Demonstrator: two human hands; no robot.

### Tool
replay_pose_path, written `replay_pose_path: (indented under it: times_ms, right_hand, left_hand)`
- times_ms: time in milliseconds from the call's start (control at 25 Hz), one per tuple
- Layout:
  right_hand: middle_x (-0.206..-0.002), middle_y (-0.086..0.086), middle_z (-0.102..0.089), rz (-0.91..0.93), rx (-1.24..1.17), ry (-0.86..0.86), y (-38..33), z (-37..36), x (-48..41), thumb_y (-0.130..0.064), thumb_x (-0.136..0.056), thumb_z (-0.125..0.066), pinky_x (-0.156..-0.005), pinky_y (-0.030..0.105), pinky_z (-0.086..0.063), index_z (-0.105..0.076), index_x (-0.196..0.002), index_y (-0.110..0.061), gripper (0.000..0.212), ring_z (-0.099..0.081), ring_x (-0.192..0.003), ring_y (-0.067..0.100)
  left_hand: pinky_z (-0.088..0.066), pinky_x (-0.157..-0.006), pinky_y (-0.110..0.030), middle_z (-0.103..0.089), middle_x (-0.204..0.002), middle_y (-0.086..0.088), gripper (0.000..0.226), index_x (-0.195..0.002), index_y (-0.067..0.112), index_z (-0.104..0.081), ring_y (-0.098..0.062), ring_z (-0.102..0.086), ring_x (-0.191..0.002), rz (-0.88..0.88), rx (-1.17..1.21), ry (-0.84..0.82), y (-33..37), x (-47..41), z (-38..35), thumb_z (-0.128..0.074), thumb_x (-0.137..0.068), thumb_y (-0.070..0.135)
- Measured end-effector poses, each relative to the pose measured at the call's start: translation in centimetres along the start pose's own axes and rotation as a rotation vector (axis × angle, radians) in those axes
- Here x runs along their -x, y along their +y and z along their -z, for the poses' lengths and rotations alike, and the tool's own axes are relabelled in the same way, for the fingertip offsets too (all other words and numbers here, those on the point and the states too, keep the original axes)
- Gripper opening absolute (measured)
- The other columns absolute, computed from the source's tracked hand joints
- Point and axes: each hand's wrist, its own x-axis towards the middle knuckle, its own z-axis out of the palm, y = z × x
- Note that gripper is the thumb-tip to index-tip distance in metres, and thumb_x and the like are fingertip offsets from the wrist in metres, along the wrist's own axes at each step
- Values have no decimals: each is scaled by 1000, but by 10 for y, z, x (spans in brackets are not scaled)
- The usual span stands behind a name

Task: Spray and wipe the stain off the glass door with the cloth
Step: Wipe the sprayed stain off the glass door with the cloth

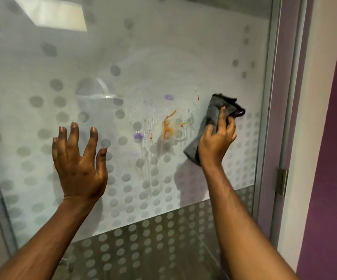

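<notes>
1. Glass door point(123, 57) across most of the frame, frosted, with grey dots and a metal frame on the right.
2. Orange stain point(168, 126) near the middle, a bit right of center. Wet drips and runs around and below it, so spraying looks done.
3. Right hand point(216, 141) at center right, fingers closed tight on a dark grey cloth point(214, 116). Cloth bunched up, just right of the stain, not on it yet.
4. Left hand point(78, 158) at center left, open, fingers spread, holding nothing. Touching the glass or not: cannot tell.
5. No spray bottle in sight.
6. Step in hand, most likely: start of the wiping.
7. Next move: slide the cloth left onto the stain, press flat, rub, then catch the drips lower down.
</notes>
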Motion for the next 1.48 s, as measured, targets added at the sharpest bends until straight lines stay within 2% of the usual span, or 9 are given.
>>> replay_pose_path:
  times_ms: [240,400,520,640,760,1000,1160,1360,1480]
  right_hand:
    - [-148,17,-36,272,-32,-147,-56,-20,-15,-5,-86,-50,-108,18,-22,-41,-143,-22,60,-38,-124,33]
    - [-144,20,-41,566,41,-279,-50,-9,20,-3,-88,-53,-102,21,-30,-46,-140,-18,55,-42,-113,34]
    - [-148,17,-37,397,57,-245,-52,-4,-17,0,-88,-49,-103,18,-25,-43,-142,-17,58,-42,-116,35]
    - [-148,19,-36,354,26,-237,-73,-13,-15,7,-83,-45,-109,26,-28,-43,-142,-17,64,-39,-123,36]
    - [-143,21,-43,548,34,-311,-81,-17,27,12,-77,-47,-103,42,-40,-48,-139,-16,68,-45,-115,40]
    - [-152,1,-31,844,252,-542,-73,-14,105,-24,-87,-56,-87,52,-37,-29,-145,-38,66,-34,-119,29]
    - [-147,0,-42,923,307,-507,-66,-15,123,-48,-93,-48,-89,55,-33,-49,-133,-38,42,-33,-126,30]
    - [-144,4,-48,1147,348,-502,-51,-10,106,-9,-82,-48,-84,53,-35,-55,-129,-34,54,-33,-124,35]
    - [-141,3,-51,1349,363,-586,-30,2,94,-3,-75,-47,-84,53,-35,-58,-125,-30,58,-33,-124,36]
  left_hand:
    - [-17,-117,-48,-35,-148,-24,48,-140,11,-43,-40,-23,-141,-52,-66,21,-4,4,-8,-46,-97,31]
    - [-19,-117,-49,-36,-147,-23,45,-139,11,-44,-39,-23,-141,-47,-53,19,-6,4,-6,-46,-97,26]
    - [-19,-118,-49,-36,-148,-23,45,-140,11,-44,-38,-23,-141,-42,-48,16,-4,4,-7,-46,-97,26]
    - [-17,-118,-48,-35,-149,-23,47,-140,12,-43,-38,-21,-142,-44,-54,2,-5,4,-7,-44,-97,29]
    - [-19,-117,-48,-36,-148,-23,45,-138,10,-45,-37,-22,-141,-27,-15,3,-1,3,-4,-41,-98,28]
    - [-35,-104,-44,-55,-131,-23,46,-133,-1,-47,-41,-50,-121,35,183,190,-7,-15,6,-34,-96,24]
    - [-37,-104,-47,-56,-128,-26,46,-127,-6,-52,-45,-53,-117,-28,192,191,-17,-19,9,-32,-96,23]
    - [-33,-106,-45,-54,-132,-24,45,-126,0,-53,-43,-49,-121,-36,129,178,-18,-17,5,-31,-96,26]
    - [-31,-107,-41,-53,-134,-22,44,-127,5,-53,-40,-46,-124,-30,88,170,-20,-15,3,-32,-97,28]
